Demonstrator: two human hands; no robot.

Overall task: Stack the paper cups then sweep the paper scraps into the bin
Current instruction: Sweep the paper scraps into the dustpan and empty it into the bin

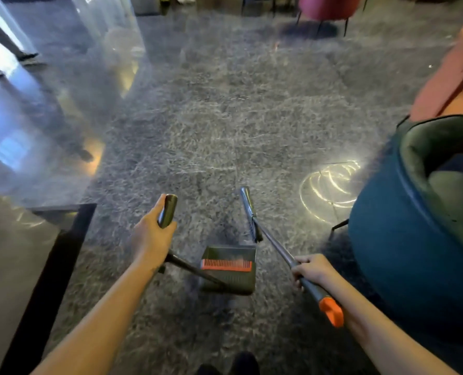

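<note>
- Broom [275,242]: your right hand [310,267] is curled round its grey shaft, just ahead of the orange end cap. The shaft slants forward and left, down to the bristle head.
- Your left hand [150,234] grips the dark top of the dustpan [238,280] handle, with the thumb lying along it.
- That dustpan sits low between your two hands, with an orange comb [226,264] across it. The blur hides whether it touches the floor [198,131].
- The bristle head lies just beyond the pan's far right corner.
- A dark-edged tabletop [8,253] is near on your left.
- A teal chair [400,239] stands close on your right, with a red chair [455,77] beyond it.
- A pink chair [327,6] stands at the far edge.
</note>
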